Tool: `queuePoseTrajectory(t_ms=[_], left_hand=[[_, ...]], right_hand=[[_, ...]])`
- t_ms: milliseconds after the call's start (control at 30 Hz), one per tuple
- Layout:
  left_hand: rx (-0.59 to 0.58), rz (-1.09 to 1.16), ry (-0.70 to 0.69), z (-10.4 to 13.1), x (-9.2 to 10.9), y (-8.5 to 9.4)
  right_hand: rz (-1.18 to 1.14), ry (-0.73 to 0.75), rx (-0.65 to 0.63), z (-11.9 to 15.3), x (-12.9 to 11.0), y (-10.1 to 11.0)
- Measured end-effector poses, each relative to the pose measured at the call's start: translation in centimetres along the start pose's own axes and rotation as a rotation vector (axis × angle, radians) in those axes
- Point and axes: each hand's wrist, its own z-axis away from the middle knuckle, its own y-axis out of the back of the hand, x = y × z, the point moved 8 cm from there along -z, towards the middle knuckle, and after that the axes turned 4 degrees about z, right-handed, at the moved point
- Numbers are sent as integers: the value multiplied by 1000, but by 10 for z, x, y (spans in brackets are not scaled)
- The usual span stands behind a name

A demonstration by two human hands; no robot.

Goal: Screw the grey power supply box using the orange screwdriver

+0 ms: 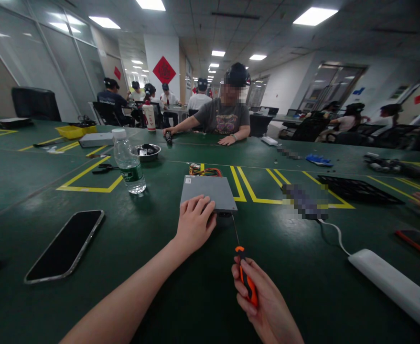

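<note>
Right hand (263,291): the fingers are wrapped around the orange and black handle of 1 screwdriver (248,283). The shaft points to the far side, its end at the near right corner of a grey metal box (219,188). Contact between tip and box cannot be determined.

Left hand (197,224): the fingers are slightly spread and laid on the near left part of the box's top face; the thumb sits lower, by the near edge.

The box lies flat on the green table (191,301), directly ahead of both hands. A bundle of coloured wires (210,172) sits along its far side.

Left of the box: 1 clear water bottle (133,174) stands upright. A smartphone (66,246) lies nearer, screen dark. Farther off is a metal bowl (154,156) with dark contents.

Right of the box: 1 long white unit (392,282) lies near, with a white cable (339,234) running to a blurred object. A blue item (319,161) rests farther away.

Far side: 1 person (224,117) faces the table, with a hand at a dark object (168,138).
</note>
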Motion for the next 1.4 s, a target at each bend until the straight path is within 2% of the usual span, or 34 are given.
queuePoseTrajectory(t_ms=[333,433,500,633,767,867,900,967,1067,1133,1200,1333,1400], left_hand=[[-25,-20,4,0,-1,-2],[-16,-21,3,0,-1,-1],[-14,-20,1,0,0,-1],[-16,-18,1,0,0,-1],[-25,-16,4,0,0,0],[-30,-14,7,0,0,0],[-28,-12,7,0,0,0],[-19,-4,6,0,0,1],[-8,9,5,0,-1,1],[-8,9,7,1,-1,0],[-6,4,8,1,-1,0],[0,-4,3,0,-1,-1],[6,-7,1,1,-1,-2]], right_hand=[[30,13,26,-2,-2,0],[132,44,66,2,-6,2],[273,122,98,7,-14,6],[816,388,202,20,-39,17],[1377,903,283,43,-63,-1],[1593,1289,313,61,-64,-20],[1638,1369,315,63,-62,-24],[1703,1424,313,62,-56,-27],[1775,1392,257,54,-46,-25],[1817,1485,222,56,-43,-28],[1880,1651,146,64,-43,-37],[2087,1741,-297,67,-39,-51],[2116,1737,-450,65,-40,-51]])
